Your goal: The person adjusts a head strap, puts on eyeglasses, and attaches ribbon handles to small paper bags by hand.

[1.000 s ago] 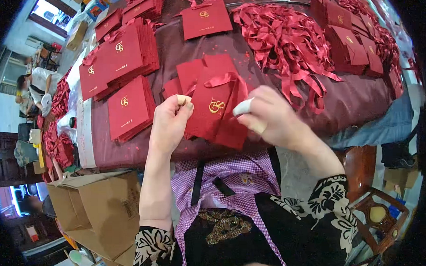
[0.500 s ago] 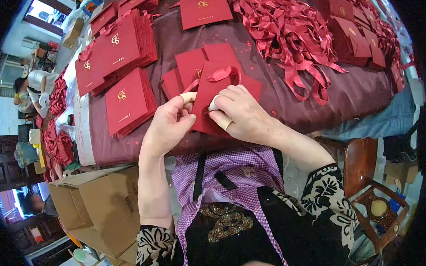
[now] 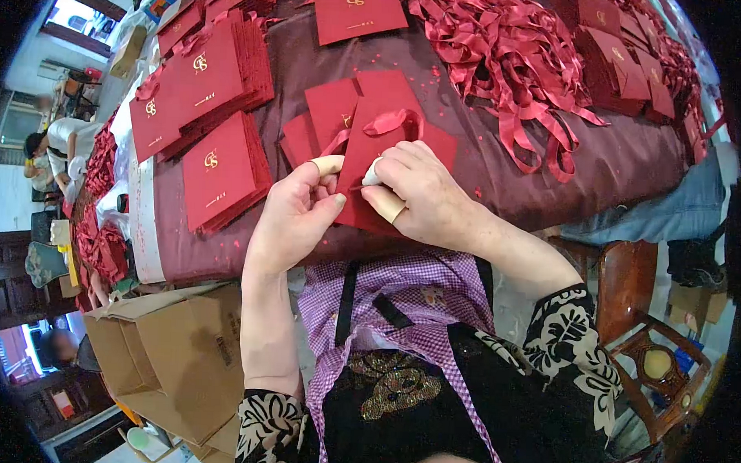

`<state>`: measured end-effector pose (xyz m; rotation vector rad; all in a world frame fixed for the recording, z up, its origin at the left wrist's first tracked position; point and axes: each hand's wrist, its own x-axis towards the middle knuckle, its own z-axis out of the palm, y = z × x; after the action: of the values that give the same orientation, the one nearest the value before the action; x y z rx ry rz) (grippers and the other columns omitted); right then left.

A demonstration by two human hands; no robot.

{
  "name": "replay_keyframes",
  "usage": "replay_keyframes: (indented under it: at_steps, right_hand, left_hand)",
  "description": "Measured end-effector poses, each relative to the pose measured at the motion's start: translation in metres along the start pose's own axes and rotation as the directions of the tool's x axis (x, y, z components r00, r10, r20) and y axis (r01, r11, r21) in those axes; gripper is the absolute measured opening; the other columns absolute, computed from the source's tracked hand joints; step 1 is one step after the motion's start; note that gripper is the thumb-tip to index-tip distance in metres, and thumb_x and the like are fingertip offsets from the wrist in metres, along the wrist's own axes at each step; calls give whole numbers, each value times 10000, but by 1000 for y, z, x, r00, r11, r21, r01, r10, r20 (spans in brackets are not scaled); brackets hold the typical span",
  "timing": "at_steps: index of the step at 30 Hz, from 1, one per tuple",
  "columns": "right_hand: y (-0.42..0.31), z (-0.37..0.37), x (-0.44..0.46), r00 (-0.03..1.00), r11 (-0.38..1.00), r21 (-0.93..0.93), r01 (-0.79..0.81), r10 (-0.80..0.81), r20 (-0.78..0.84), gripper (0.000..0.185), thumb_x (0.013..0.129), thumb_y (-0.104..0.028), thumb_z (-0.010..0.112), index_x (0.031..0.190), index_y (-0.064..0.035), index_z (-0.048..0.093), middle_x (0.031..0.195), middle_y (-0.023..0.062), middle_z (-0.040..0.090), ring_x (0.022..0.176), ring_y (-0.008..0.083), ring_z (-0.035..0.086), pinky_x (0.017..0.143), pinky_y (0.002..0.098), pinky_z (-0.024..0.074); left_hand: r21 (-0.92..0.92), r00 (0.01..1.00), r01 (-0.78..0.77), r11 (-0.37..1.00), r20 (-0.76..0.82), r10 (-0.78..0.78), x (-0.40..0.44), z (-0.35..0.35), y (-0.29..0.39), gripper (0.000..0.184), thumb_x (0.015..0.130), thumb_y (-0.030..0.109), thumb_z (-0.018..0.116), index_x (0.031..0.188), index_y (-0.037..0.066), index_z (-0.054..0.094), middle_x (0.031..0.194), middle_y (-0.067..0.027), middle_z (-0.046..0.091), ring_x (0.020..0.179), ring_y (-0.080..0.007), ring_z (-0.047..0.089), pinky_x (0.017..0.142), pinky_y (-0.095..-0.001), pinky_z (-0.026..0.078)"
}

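Observation:
A red paper bag (image 3: 358,162) with a looped red ribbon handle (image 3: 395,120) is between my hands, above other red bags (image 3: 322,111) on the table. My left hand (image 3: 293,216) is closed at the bag's left edge, with a tan wrap on one finger. Against the bag's face, my right hand (image 3: 429,193) is pinched, thumb against fingers. It wears a tan wrap on the thumb and a white one on a finger. One end of the ribbon loop runs down behind the right fingers. Whatever lies inside that pinch is hidden.
Stacks of red bags with gold print (image 3: 221,173) stand on the left of the dark cloth-covered table (image 3: 502,212). A heap of red ribbons (image 3: 515,65) lies at the back, more bags (image 3: 613,64) at the right. A cardboard box (image 3: 179,347) and wooden chair (image 3: 630,277) flank me.
My right hand has shifted very slightly on the bag, still pinched. My left hand stays at the bag's left edge. The view has moved a little.

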<state>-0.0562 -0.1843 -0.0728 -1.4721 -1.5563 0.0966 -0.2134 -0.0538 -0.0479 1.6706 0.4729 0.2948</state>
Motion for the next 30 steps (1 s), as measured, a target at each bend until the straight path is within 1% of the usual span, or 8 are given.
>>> replay_keyframes:
  at_steps: [3,6,9,13,19,23,28,30]
  right_hand:
    - [-1,1,1,999,999,-41,31,-32,-28,147,753,-56,683,809,-55,548,767,73,544,736,263,530,678,365,400]
    - [-6,-1,5,999,996,-76,42,-44,-25,164,719,-39,680,783,-60,531,745,72,523,716,261,520,662,367,397]
    - [-15,-3,9,986,960,-248,127,-149,-72,164,680,-43,656,743,-68,507,711,73,489,686,252,500,649,367,392]
    - [-23,-1,8,973,858,-470,205,-230,4,150,645,-94,618,716,-80,487,686,70,460,656,232,477,632,359,387]
    - [-17,1,8,991,961,-259,93,-114,-66,145,666,-27,625,706,-51,487,663,101,492,629,285,515,611,387,417]
    - [-18,-5,6,992,992,13,-125,125,22,128,693,-11,613,711,-36,489,649,131,489,615,327,516,579,427,428]
    - [-26,-9,5,941,825,-456,334,-320,111,124,702,-156,586,734,-54,523,703,76,489,661,223,489,619,348,389]
    - [-30,-16,7,936,798,-489,352,-314,161,105,724,-163,554,739,-63,524,713,73,491,674,208,487,625,345,393]
  left_hand:
    - [-24,1000,-6,1000,-22,5,-1,3,3,399,823,-86,587,1217,-36,548,891,26,484,786,-42,452,678,-174,410]
    - [-29,999,42,999,-24,-42,-3,5,4,443,815,-97,597,1250,-36,532,1069,-9,558,932,-63,479,859,-209,417]
    - [64,998,-17,998,-59,21,-2,11,3,430,818,-107,584,1239,-27,542,1036,-3,559,902,-58,480,836,-202,417]
    - [202,981,-105,974,-136,134,-2,22,6,344,775,-102,574,1105,-6,594,817,-8,510,705,-71,457,632,-210,427]
    - [325,959,-161,932,-171,225,-4,28,13,330,743,-100,559,1065,-35,593,784,-80,519,655,-142,483,614,-264,439]
    - [397,954,-166,903,-168,249,-8,33,23,314,739,-102,548,1044,-42,595,779,-104,525,652,-180,510,617,-291,449]
    - [474,917,-273,837,-134,375,-9,38,26,303,747,-107,534,1036,-40,598,762,-121,513,641,-203,526,605,-305,453]
    - [479,930,-240,844,-137,342,-11,37,33,308,747,-105,540,1042,-42,598,762,-123,512,644,-203,528,605,-303,453]
